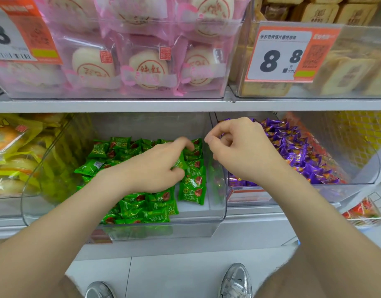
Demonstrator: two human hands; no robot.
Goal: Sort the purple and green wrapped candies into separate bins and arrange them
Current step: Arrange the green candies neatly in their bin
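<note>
Green wrapped candies point(142, 207) fill the clear middle bin point(219, 211) on the lower shelf. Purple wrapped candies point(297, 151) are heaped in the clear bin point(368, 168) to its right. My left hand point(150, 168) reaches into the green bin, and its fingers and thumb pinch one green candy point(181, 163) near the bin's right side. My right hand point(245, 153) hovers over the left edge of the purple bin with curled fingers. A bit of purple wrapper point(224, 134) shows inside that curl.
A bin of yellow-wrapped pastries point(13, 147) stands to the left. The upper shelf point(185, 105) carries pink-wrapped cakes point(148, 69) and a bin with an 8.8 price tag point(279, 54). A wire basket point(370, 209) hangs at the lower right. My shoes point(235, 280) are on the tiled floor.
</note>
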